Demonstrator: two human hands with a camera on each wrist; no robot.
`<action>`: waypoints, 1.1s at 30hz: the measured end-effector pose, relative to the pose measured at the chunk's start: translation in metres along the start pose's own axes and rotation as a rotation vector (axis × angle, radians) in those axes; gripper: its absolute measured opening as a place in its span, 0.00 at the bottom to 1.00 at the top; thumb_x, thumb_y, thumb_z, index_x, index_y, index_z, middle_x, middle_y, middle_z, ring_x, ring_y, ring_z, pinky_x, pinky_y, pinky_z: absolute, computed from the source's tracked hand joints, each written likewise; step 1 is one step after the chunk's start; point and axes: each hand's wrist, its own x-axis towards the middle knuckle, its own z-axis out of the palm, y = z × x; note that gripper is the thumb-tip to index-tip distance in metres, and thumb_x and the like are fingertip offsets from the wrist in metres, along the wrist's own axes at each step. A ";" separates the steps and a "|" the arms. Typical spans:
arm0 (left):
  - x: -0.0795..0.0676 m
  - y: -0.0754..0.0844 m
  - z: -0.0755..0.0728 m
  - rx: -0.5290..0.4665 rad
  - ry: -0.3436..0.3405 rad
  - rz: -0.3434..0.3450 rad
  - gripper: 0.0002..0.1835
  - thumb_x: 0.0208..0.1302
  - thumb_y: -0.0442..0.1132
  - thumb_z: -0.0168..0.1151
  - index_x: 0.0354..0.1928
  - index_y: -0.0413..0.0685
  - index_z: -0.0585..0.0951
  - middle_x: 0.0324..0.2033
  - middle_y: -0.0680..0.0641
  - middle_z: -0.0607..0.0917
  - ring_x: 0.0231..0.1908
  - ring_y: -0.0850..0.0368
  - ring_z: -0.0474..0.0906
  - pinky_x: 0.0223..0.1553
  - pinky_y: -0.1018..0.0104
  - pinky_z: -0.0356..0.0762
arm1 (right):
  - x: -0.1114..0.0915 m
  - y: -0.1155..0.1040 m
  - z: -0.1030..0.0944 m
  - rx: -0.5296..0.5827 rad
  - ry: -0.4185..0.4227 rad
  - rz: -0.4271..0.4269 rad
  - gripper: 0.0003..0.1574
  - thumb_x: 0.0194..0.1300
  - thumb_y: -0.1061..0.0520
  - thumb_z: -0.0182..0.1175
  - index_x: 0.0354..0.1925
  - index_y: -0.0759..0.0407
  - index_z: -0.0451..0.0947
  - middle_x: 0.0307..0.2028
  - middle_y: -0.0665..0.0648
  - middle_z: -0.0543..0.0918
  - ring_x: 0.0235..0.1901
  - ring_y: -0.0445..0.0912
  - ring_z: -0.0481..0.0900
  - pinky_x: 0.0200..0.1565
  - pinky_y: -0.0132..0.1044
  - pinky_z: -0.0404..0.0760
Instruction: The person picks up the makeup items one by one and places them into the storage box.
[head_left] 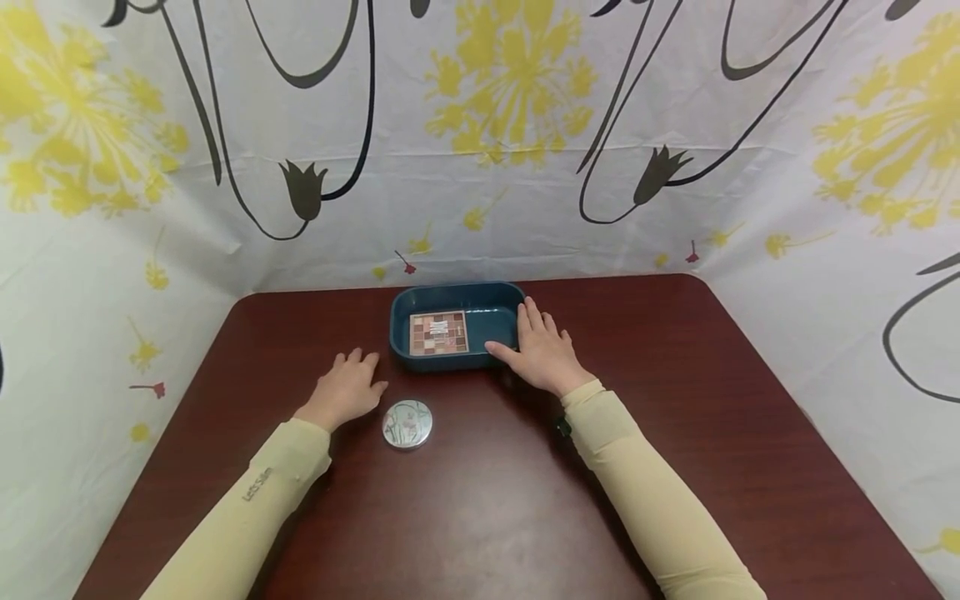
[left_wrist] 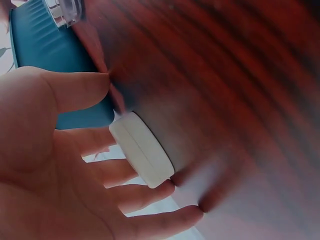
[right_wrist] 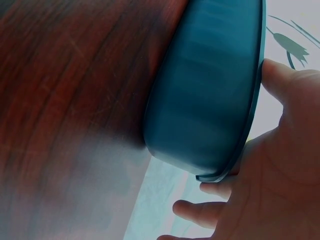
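My left hand (head_left: 342, 396) is palm down at the table's left side, fingers spread and reaching to the tabletop. Under it, in the left wrist view, lies a small cream block-like item (left_wrist: 141, 149) with rounded edges and a seam, between thumb and fingers; the hand hides it from the head view. My right hand (head_left: 542, 354) rests at the right end of a dark teal tray (head_left: 450, 364), its thumb at the front rim and its straight fingers along the right side. In the tray lies an eyeshadow palette (head_left: 438, 333), on the left.
A round silver compact-like disc (head_left: 407, 424) lies on the dark red-brown table (head_left: 495, 500), to the right of my left hand. White sheeting (head_left: 480, 225) with flower prints stands behind the table and along both sides.
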 end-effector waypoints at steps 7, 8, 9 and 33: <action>-0.014 0.002 0.001 0.010 0.054 0.033 0.33 0.70 0.45 0.62 0.70 0.32 0.68 0.66 0.25 0.66 0.66 0.25 0.60 0.56 0.29 0.68 | -0.004 -0.001 -0.002 0.002 -0.006 -0.002 0.67 0.66 0.19 0.45 0.80 0.61 0.39 0.80 0.60 0.38 0.76 0.65 0.44 0.68 0.69 0.50; -0.015 0.002 0.002 0.015 0.062 0.036 0.33 0.69 0.45 0.62 0.69 0.32 0.68 0.66 0.25 0.67 0.65 0.25 0.61 0.56 0.30 0.69 | -0.004 0.000 -0.002 0.000 -0.006 -0.003 0.67 0.66 0.19 0.45 0.80 0.62 0.39 0.80 0.60 0.38 0.76 0.65 0.44 0.68 0.69 0.50; -0.016 0.002 0.002 0.019 0.070 0.038 0.33 0.69 0.45 0.63 0.69 0.32 0.69 0.65 0.25 0.68 0.65 0.26 0.62 0.56 0.30 0.69 | -0.003 0.000 -0.002 -0.002 -0.006 -0.003 0.67 0.66 0.19 0.44 0.80 0.62 0.39 0.80 0.61 0.38 0.76 0.65 0.45 0.68 0.69 0.50; -0.020 -0.005 0.000 0.054 0.262 0.122 0.21 0.58 0.30 0.69 0.55 0.33 0.81 0.43 0.31 0.80 0.42 0.31 0.76 0.47 0.40 0.77 | -0.001 0.001 -0.003 0.014 -0.008 0.001 0.67 0.65 0.18 0.44 0.80 0.61 0.39 0.80 0.60 0.37 0.76 0.65 0.45 0.69 0.68 0.50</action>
